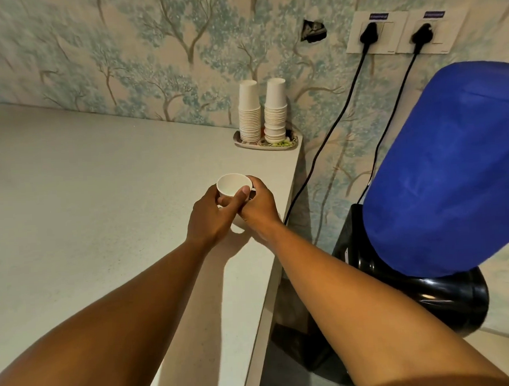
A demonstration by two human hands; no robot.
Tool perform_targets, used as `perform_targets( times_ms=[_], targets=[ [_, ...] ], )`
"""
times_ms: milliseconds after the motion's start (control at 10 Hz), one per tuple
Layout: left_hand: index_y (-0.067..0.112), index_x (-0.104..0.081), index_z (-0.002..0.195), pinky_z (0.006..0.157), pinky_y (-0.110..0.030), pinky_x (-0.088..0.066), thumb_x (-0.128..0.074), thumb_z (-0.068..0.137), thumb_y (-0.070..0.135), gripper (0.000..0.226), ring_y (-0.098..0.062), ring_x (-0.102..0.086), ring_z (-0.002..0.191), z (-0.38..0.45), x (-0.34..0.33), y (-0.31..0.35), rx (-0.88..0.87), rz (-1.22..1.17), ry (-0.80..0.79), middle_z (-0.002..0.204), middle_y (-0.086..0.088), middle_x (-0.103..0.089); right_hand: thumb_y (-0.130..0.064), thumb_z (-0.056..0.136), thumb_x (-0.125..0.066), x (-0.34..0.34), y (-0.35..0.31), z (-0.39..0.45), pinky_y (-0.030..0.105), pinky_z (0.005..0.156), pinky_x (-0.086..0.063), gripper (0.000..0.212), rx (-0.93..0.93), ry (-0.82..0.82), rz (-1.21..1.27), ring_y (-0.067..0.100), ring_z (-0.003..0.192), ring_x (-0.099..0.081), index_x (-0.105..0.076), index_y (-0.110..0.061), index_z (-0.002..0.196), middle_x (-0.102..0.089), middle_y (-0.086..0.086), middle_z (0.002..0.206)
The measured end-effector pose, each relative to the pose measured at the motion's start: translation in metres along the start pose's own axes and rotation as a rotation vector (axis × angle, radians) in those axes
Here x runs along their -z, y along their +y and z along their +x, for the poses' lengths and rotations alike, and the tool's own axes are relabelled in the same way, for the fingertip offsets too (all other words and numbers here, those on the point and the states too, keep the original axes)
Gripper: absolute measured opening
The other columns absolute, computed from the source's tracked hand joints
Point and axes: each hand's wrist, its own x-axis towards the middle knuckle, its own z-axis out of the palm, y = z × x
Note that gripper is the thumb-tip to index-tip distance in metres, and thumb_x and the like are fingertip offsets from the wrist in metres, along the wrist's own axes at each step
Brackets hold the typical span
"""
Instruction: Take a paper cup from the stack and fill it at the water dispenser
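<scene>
A white paper cup [233, 184] is held upright and empty above the counter, mouth toward me. My left hand [209, 216] wraps it from the left and below. My right hand [258, 205] grips it from the right, thumb on the rim. Two stacks of upside-down white paper cups [262, 112] stand on a small tray [277, 146] at the counter's far right corner. The water dispenser [444, 295] is black, to the right of the counter, with a blue bottle [456, 169] on top. Its taps are hidden.
The pale counter [87, 200] ends at a right edge just beside my hands. Two black cables [326, 137] hang from wall sockets [398, 33] down behind the dispenser. A wallpapered wall runs along the back.
</scene>
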Motion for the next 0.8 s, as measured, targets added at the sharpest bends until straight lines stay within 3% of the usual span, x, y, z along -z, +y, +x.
perform_targets(
  times_ms=[500,600,700,800],
  targets=[
    [0.024,-0.052,0.135,0.093,-0.037,-0.054,-0.05,0.075,0.078,0.081,-0.02,-0.062,0.11,-0.002,0.002,-0.014,0.044,0.005,-0.015,0.126,0.001,-0.065,-0.027,0.064,-0.089,-0.011,0.01,-0.001,0.048,0.094,-0.055,0.077,-0.065,-0.054,-0.021,0.026,0.115,-0.056,-0.049,-0.03,0.13,-0.06,0.0,0.124],
    [0.028,-0.047,0.14,0.098,-0.041,-0.05,-0.043,0.075,0.084,0.086,-0.025,-0.059,0.119,0.001,0.001,-0.013,0.056,0.025,0.008,0.137,0.0,-0.059,-0.019,0.069,-0.086,-0.005,0.013,-0.001,0.045,0.1,-0.053,0.076,-0.057,-0.077,-0.031,0.026,0.126,-0.052,-0.047,-0.029,0.134,-0.057,-0.001,0.133],
    [0.031,-0.034,0.15,0.107,-0.049,-0.039,-0.04,0.08,0.082,0.087,-0.03,-0.046,0.135,0.0,0.003,-0.001,0.071,0.129,0.074,0.154,-0.001,-0.041,-0.025,0.071,-0.086,0.007,0.006,-0.008,0.041,0.108,-0.045,0.087,-0.066,-0.077,-0.038,0.022,0.139,-0.039,-0.038,-0.027,0.143,-0.045,-0.001,0.149],
    [0.033,-0.03,0.152,0.111,-0.05,-0.033,-0.036,0.078,0.084,0.09,-0.027,-0.038,0.141,0.004,0.006,0.013,0.038,0.172,0.169,0.158,0.002,-0.034,-0.04,0.076,-0.08,0.019,-0.005,-0.012,0.029,0.102,-0.039,0.082,-0.032,-0.05,-0.016,0.022,0.142,-0.036,-0.038,-0.026,0.144,-0.04,-0.002,0.154]
  ],
)
